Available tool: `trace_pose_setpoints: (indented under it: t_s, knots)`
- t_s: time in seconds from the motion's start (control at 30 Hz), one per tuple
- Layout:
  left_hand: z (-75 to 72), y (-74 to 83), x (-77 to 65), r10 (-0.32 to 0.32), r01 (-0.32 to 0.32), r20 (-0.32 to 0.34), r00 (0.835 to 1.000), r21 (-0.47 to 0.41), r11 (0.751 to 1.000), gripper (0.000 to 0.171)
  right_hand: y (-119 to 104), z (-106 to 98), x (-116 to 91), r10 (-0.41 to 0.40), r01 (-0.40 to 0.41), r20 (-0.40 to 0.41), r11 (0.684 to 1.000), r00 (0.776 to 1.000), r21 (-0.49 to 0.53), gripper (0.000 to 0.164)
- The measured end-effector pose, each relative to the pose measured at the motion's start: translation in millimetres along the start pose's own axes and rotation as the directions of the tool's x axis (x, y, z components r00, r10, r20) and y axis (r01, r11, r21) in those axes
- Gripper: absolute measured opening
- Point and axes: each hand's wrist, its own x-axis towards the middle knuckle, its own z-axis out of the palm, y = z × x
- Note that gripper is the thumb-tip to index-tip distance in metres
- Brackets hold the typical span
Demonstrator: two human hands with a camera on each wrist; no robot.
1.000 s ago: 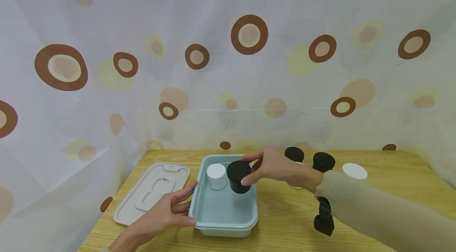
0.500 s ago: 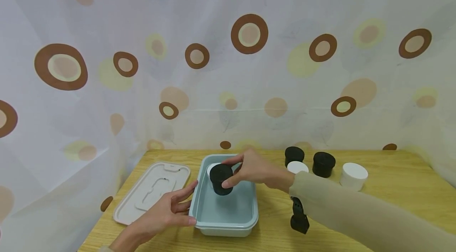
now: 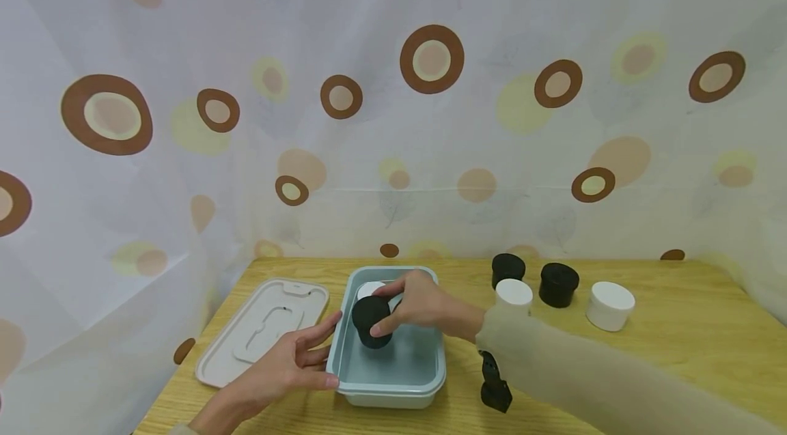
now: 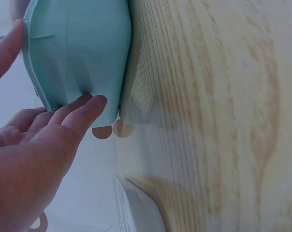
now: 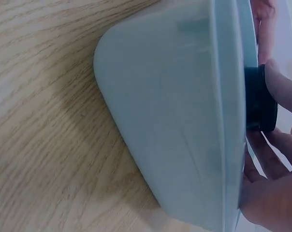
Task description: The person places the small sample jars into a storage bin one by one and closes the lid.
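Note:
My right hand (image 3: 418,302) pinches a round black lidded jar (image 3: 371,315) between thumb and fingers. The jar is low inside a light blue plastic box (image 3: 393,390), towards its left wall and slightly tilted. A white jar (image 3: 369,289) stands behind it in the box, partly covered by the black one. In the right wrist view, the black jar (image 5: 262,99) shows above the box rim (image 5: 228,111). My left hand (image 3: 289,367) rests against the box's left side, thumb by the near corner and fingers extended. In the left wrist view its fingertips (image 4: 95,104) touch the outer wall below the rim.
A pale flat lid (image 3: 264,329) lies on the wooden table (image 3: 695,339) left of the box. To the right stand two black jars, one at the back (image 3: 507,270) and another black jar (image 3: 558,285), with two white jars (image 3: 610,305). A patterned curtain (image 3: 393,148) hangs behind.
My right hand has carried the black jar leftward and down into the box, in front of the white jar. My left hand has stayed at the box's side.

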Motion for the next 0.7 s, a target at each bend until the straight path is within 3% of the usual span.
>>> trace_pose_setpoints:
  t_s: [0.7]
  knots:
    - [0.2,0.7,-0.6,-0.006,0.006,0.001,1.0,-0.009,1.0,0.094,-3,17,3,0.05,-0.051,-0.02,0.995,0.999,-0.089,0.053]
